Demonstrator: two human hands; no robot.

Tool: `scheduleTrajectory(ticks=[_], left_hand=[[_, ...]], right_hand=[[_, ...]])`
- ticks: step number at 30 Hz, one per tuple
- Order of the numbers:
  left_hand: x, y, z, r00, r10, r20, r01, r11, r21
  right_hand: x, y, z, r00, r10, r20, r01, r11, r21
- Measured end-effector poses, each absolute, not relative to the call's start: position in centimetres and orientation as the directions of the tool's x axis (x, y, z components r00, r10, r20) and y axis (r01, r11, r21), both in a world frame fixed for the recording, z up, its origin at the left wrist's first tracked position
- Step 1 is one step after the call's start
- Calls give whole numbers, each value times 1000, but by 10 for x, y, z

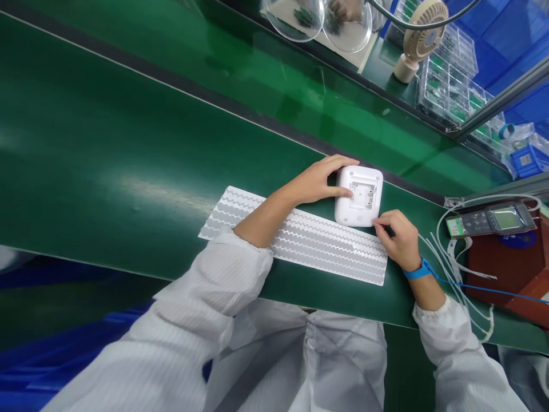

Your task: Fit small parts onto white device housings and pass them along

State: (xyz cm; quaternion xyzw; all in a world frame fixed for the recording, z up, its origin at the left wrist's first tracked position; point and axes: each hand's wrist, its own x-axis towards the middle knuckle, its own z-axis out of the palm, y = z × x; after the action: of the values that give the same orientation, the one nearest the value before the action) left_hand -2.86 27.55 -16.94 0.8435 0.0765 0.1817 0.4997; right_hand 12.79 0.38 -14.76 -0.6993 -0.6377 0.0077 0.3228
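Note:
A white square device with rounded corners [346, 209] lies on the green bench with its open battery compartment facing up. My left hand [319, 182] grips its left side, thumb near the compartment and fingers along the top edge. At the lower right corner of the device, my right hand [398, 237] is closed in a pinch; whatever its fingertips hold, if anything, is too small to make out. A blue wrist strap [418, 272] circles my right wrist. Beneath my left forearm stretches a white sheet with grey wavy-edged strips [326, 246].
Right of my right hand lie white cables [446, 263] and a handheld meter [508, 220] on a brown-red box [493, 269]. Beyond the green conveyor strip [274, 86] stand a small fan [422, 34], clear compartment trays [446, 86] and round clear dishes [295, 20].

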Motion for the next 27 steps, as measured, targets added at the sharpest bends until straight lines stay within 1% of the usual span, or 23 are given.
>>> scheduleTrajectory(ticks=[5,11,17,23,27], left_hand=[[-29,276,-168,922,309,234,-51,-503,863],[-30,276,-169,922,311,232,-45,-508,860],[-30,276,-168,924,304,231,-52,-500,865],[-30,275,-167,924,310,225,-48,-489,871],[-30,275,-167,924,306,230,-55,-488,871]], right_hand=[[128,4,-147,200,901,386,887,1,-462],[125,3,-145,174,904,391,869,46,-493],[125,2,-145,186,903,388,852,49,-522],[125,3,-145,282,881,381,805,0,-594],[124,4,-144,251,891,379,826,7,-563]])
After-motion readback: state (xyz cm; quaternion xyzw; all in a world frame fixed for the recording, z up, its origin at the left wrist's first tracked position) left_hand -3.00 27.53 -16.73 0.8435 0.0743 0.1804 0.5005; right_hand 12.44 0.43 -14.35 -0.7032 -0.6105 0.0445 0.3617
